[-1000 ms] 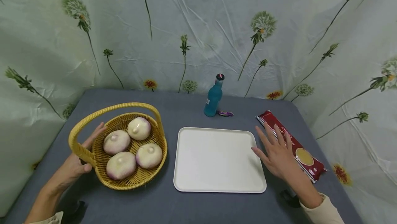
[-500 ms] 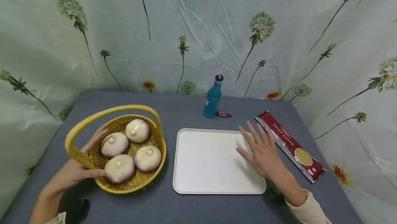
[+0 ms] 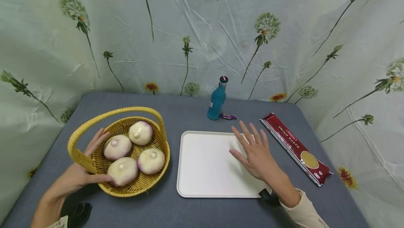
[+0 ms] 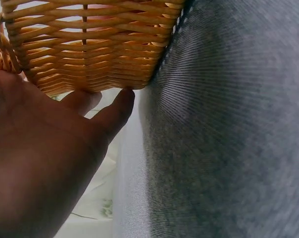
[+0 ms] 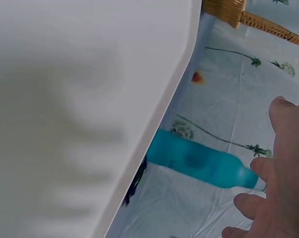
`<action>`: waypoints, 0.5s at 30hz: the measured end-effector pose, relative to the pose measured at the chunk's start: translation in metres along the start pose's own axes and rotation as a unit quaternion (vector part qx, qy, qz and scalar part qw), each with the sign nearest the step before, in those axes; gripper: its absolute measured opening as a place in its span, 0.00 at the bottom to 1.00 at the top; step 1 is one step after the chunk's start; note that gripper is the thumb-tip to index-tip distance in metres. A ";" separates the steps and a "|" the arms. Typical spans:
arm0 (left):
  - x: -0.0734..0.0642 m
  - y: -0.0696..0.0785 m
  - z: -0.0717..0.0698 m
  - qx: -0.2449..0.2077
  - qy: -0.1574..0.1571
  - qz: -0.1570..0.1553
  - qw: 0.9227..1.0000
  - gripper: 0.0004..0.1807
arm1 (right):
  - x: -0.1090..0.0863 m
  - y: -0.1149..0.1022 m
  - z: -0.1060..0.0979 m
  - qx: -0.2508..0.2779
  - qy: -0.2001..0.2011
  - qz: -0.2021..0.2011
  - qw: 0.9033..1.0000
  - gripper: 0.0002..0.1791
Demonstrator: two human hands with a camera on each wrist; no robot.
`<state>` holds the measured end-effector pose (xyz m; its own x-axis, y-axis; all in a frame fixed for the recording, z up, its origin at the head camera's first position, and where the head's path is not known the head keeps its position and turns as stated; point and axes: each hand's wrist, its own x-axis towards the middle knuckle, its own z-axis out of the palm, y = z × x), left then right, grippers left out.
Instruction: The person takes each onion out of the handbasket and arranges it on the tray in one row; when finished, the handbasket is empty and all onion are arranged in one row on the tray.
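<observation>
Head cam: L hand (image 3: 74,177) spread against basket (image 3: 136,190) w/ 4 onions (image 3: 122,170), R hand (image 3: 255,156) splayed palm-down over tray (image 3: 202,165).

A blue bottle (image 3: 216,102) with a dark cap (image 3: 223,79) stands upright on the grey tabletop (image 3: 186,112). Just right of the bottle's base lies a small purple wrapped sweet (image 3: 228,116). Farther right of the bottle, a long red packet (image 3: 296,148) lettered "PRIMO GUSTO" lies slantwise, its far end nearest the bottle. Behind the bottle hangs pale cloth (image 3: 202,14) printed with dandelions (image 3: 267,26).
</observation>
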<state>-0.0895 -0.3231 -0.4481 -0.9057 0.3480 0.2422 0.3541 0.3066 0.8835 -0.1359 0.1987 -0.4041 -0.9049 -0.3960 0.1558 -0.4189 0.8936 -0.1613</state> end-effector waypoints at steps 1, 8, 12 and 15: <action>-0.001 0.000 0.000 0.005 0.003 0.000 1.000 0.68 | 0.001 -0.002 0.000 0.002 0.001 -0.003 1.000 0.41; -0.002 -0.004 0.002 0.022 0.014 0.001 1.000 0.69 | 0.008 -0.020 0.005 0.040 0.000 -0.016 0.999 0.41; -0.003 -0.006 0.004 0.029 0.021 -0.003 0.999 0.69 | 0.011 -0.031 0.006 0.065 -0.002 -0.026 0.998 0.41; -0.003 -0.006 0.005 0.024 0.022 -0.011 0.999 0.69 | 0.013 -0.038 0.005 0.074 0.000 -0.037 0.997 0.41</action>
<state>-0.0878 -0.3210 -0.4559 -0.9221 0.3023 0.2417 0.3444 0.3561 0.8686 -0.1318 0.1587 -0.4007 -0.8714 -0.4597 0.1717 -0.4906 0.8212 -0.2914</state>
